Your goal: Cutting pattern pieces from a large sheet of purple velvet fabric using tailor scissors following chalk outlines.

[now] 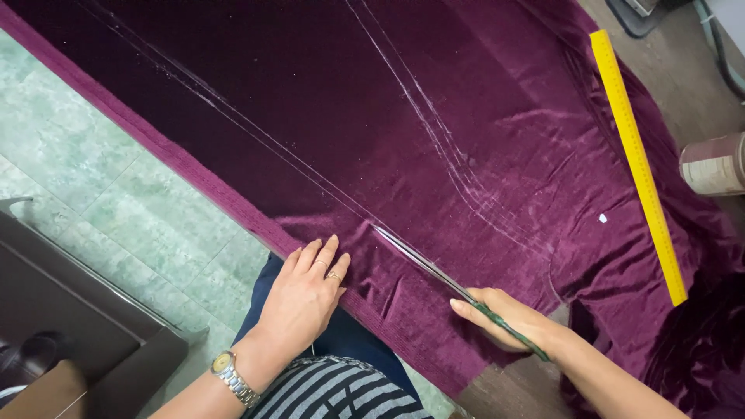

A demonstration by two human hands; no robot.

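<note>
Leftmost, well clear of the purple velvet cloth, a dark brown box-like piece stands on the pale green tiled floor. Just beside the cloth's near hemmed edge, the left hand lies palm down with its wrist wearing a metal watch; its fingers are straight and held close together, tips pressing flat on the cloth's edge, a ring on one of them. Below that hand, off the cloth, show a dark trouser leg and a striped top. On the cloth, long chalk lines run diagonally from the far corner toward the near edge. The scissors lie along one such line, blades low on the cloth, pointing up it. The right hand grips the green handles, fingers curled around them, at the cloth's near edge. Further right, a yellow ruler rests lengthwise on the cloth, with a small white speck of chalk just beside it. Past the cloth's right border sits a pinkish roll.
</note>
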